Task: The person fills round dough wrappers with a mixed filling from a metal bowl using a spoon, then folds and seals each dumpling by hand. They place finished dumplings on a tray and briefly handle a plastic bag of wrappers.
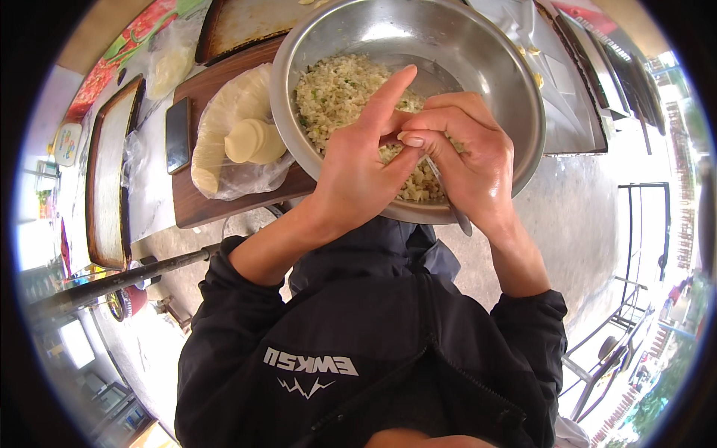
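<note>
Over a large stainless steel bowl [493, 61], my two hands meet at the fingertips. Chopped rice-like filling with green bits [341, 84] lies in the bowl, partly behind my hands. My left hand [364, 157] has its index finger raised and its thumb against my right fingertips; whatever it may hold is hidden. My right hand [468, 151] pinches its thumb and fingers together, with a thin metal utensil [456, 213] held under it, its end past the bowl's near rim. Left of the bowl, a stack of round dough wrappers [255, 140] sits in a clear plastic bag [224, 106].
A dark wooden board [187, 207] carries the bag and a phone [178, 134]. Baking trays [109, 179] lie at left and another tray [246, 25] behind. A lined tray [566, 106] with small dough pieces is at right. A metal bar [168, 269] runs near my left elbow.
</note>
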The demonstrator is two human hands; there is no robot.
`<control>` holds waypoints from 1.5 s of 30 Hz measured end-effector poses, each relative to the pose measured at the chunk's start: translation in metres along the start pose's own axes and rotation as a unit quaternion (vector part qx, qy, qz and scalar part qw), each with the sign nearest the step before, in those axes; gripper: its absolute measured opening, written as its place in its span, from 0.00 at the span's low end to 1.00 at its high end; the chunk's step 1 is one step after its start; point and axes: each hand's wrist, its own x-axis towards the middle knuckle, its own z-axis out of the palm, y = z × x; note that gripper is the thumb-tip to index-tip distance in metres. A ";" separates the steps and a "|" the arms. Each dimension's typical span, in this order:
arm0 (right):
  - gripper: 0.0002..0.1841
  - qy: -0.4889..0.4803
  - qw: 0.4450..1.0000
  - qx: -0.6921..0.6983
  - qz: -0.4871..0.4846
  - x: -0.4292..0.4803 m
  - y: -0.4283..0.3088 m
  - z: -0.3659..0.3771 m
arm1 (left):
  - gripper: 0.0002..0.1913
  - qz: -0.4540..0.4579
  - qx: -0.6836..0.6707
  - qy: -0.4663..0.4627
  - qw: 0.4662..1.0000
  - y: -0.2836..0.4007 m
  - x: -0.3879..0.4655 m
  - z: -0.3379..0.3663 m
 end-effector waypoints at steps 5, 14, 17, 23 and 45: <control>0.06 0.007 0.999 0.020 0.036 0.001 0.000 0.004 | 0.36 -0.061 -0.107 -0.011 0.992 -0.002 0.002 -0.003; 0.10 -0.003 0.990 -0.070 -0.121 0.005 0.006 0.010 | 0.37 -0.025 0.024 -0.020 0.999 -0.005 0.000 -0.006; 0.08 -0.030 0.989 -0.063 -0.132 0.007 0.008 0.007 | 0.36 -0.020 0.019 -0.021 0.999 -0.007 0.002 -0.008; 0.11 0.019 0.989 0.034 0.142 0.009 0.000 -0.009 | 0.24 -0.081 -0.186 0.050 0.978 -0.006 0.007 -0.012; 0.05 -0.062 0.993 -0.094 0.038 -0.003 0.007 -0.009 | 0.14 -0.039 0.008 -0.048 0.998 0.009 0.014 -0.016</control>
